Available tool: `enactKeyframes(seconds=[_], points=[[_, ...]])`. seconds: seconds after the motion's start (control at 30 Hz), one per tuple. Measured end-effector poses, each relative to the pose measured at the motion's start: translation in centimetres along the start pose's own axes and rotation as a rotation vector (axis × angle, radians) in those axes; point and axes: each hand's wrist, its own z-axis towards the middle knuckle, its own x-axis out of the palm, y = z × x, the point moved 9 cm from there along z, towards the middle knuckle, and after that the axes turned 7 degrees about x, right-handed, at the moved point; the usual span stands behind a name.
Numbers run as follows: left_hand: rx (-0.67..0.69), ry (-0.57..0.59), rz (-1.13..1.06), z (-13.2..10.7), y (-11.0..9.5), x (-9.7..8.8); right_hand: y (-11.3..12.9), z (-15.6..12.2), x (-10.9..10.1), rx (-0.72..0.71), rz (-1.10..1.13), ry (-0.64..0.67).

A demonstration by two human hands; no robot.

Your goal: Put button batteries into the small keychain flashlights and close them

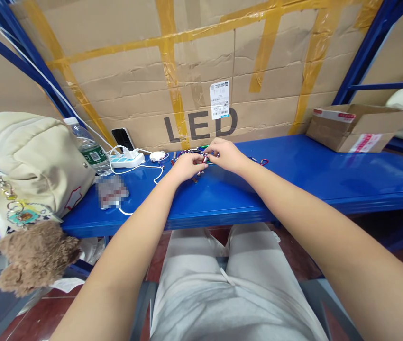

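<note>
Both hands meet over the blue shelf top (294,175). My left hand (187,166) is closed, its thumb and fingers pinching a small red-and-silver metal piece (205,159) that is too small to name surely. From the other side my right hand (224,154) pinches at the same piece with its fingertips. Behind and under the hands lies a heap of small coloured metal pieces (197,150), partly hidden by the fingers. A red carabiner-like clip (264,162) lies apart to the right, beside a small dark piece (253,159).
On the left are a beige bag (41,151) with a fluffy brown charm (38,255), a water bottle (89,149), a white power strip (128,159) with cables, and a phone (123,138). An open carton (352,130) stands right; a large taped carton (201,61) rises behind.
</note>
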Motion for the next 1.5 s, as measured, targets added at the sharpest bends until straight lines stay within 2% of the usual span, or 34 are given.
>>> enactKeyframes(seconds=[0.27,0.67,0.8,0.97,1.13,1.3,1.5], points=[[-0.002,-0.053,0.006,-0.2,-0.7,-0.9,0.4,-0.1,-0.3,-0.03,-0.003,-0.005],[0.055,-0.076,-0.064,0.1,-0.4,-0.9,0.8,-0.1,1.0,-0.075,-0.013,0.023],[0.064,-0.093,-0.02,0.3,-0.2,-1.0,1.1,-0.2,1.3,-0.086,-0.017,0.03],[0.04,-0.145,0.032,0.5,0.2,-1.6,0.8,-0.1,0.4,-0.023,-0.001,-0.007],[0.044,-0.136,0.089,0.6,0.4,-1.5,0.5,-0.1,-0.9,0.065,0.173,-0.056],[0.094,-0.152,0.128,0.4,-0.3,-1.7,1.1,-0.3,-0.5,0.014,0.209,-0.033],[0.088,-0.144,0.152,0.3,-0.5,-1.7,1.4,-0.3,-0.3,-0.017,0.178,-0.033]])
